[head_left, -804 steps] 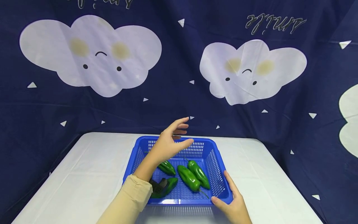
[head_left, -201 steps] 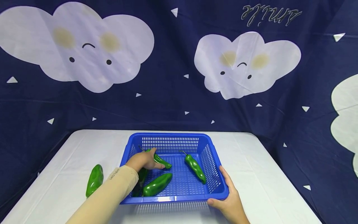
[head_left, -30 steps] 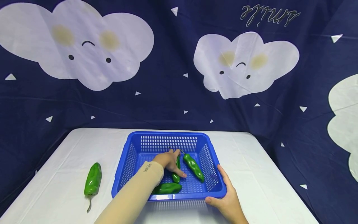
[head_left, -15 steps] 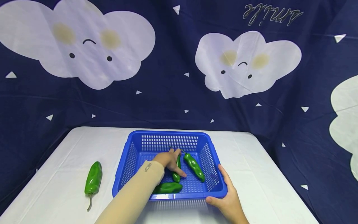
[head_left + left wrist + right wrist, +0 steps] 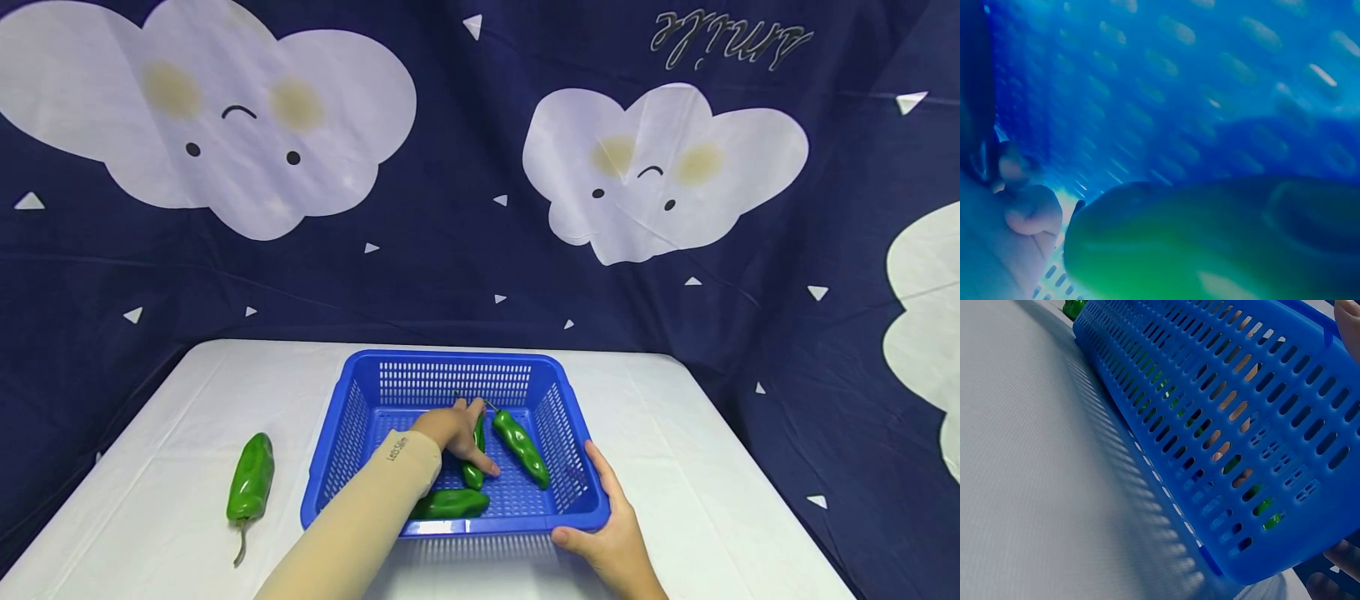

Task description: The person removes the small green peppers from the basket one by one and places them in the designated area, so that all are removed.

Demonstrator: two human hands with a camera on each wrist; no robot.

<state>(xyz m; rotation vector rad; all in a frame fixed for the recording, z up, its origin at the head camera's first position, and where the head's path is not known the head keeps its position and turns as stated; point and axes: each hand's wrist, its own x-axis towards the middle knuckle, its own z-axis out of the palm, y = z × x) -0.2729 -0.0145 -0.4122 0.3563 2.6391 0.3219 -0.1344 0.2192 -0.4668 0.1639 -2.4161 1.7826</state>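
Inside the blue plastic basket [image 5: 442, 359], my left hand [image 5: 448, 429] reaches down and grips a long green pepper [image 5: 472, 477]; the palm hides much of it. To its right lies another green pepper [image 5: 522, 450], stem toward the back. A third pepper [image 5: 450, 504] lies crosswise along the front wall, partly behind my sleeve. In the left wrist view a pepper [image 5: 1210, 244] looms large beside the curled fingers [image 5: 1038, 209]. My right hand [image 5: 618, 537] holds the basket's front right corner, thumb at the front rim and fingers along the right side.
A green pepper [image 5: 251, 479] with its stem toward me lies on the white tablecloth [image 5: 180, 442] left of the basket. Behind the table hangs a dark blue curtain [image 5: 465, 167] with clouds. The basket's slotted wall [image 5: 1210, 425] stands upright in the right wrist view.
Since the earliest frame, one pepper has come to lie on the table at left. Since 6.7 s ago, the left hand and peppers in the basket have shifted right. Nothing visibly moves in the last half second.
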